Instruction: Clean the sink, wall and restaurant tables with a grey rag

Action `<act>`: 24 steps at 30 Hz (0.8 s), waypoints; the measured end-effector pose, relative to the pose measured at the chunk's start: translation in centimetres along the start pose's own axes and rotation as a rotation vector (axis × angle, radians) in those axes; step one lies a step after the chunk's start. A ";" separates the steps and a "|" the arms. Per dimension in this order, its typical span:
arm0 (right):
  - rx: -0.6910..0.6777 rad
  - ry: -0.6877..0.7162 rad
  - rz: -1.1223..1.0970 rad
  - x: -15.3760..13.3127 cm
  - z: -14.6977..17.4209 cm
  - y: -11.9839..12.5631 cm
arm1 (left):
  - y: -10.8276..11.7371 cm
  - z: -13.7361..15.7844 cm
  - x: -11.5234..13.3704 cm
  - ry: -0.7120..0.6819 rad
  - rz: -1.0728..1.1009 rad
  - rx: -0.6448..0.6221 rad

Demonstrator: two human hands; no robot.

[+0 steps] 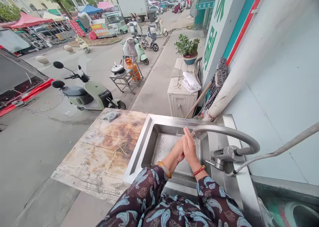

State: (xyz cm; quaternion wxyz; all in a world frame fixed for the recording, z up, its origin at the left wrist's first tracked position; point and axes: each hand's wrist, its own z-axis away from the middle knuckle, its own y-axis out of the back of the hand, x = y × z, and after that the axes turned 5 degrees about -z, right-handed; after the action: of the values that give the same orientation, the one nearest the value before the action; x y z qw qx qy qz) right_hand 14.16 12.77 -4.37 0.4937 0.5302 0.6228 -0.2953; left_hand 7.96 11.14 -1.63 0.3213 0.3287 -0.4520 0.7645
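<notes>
Over the stainless steel sink (159, 144), my two hands are pressed palm to palm with nothing visible between them. My left hand (177, 150) lies against the right, its fingers flat and partly hidden; a yellowish bangle (164, 169) circles its wrist. Fingers stretched out and pointing away from me, my right hand (190, 149) wears a red bead bracelet (199, 170). Beside the right fingertips is the spout end of the curved faucet (231, 137). I cannot make out a water stream. Small pale bits lie on the sink floor.
Left of the sink is a worn wooden board (99, 154) with a grey cloth-like bundle (111, 116) and a thin yellow string (120, 149). Beyond the sink stands a white box (183, 94) with folded white cloth. A mop (219, 77) leans right; a scooter (92, 94) stands left.
</notes>
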 end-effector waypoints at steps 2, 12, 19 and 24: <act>0.074 -0.125 -0.042 1.7 -2.3 1.3 | -0.6 0.5 -0.8 0.032 -0.064 -0.008; -0.032 -0.031 0.017 -1.0 3.9 -1.6 | 0.9 -0.1 1.4 -0.097 -0.069 0.117; 0.153 -0.284 -0.047 1.7 -3.2 2.9 | -2.1 1.8 -0.6 -0.052 -0.112 -0.039; 0.072 -0.213 -0.054 -0.9 3.7 0.6 | -1.1 0.3 2.1 -0.046 0.084 0.209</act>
State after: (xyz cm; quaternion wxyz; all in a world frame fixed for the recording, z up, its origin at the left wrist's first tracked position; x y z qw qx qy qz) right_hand 15.85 9.29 -4.71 0.5297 0.4962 0.5699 -0.3853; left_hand 7.71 11.75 0.68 0.2424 0.3585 -0.3904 0.8126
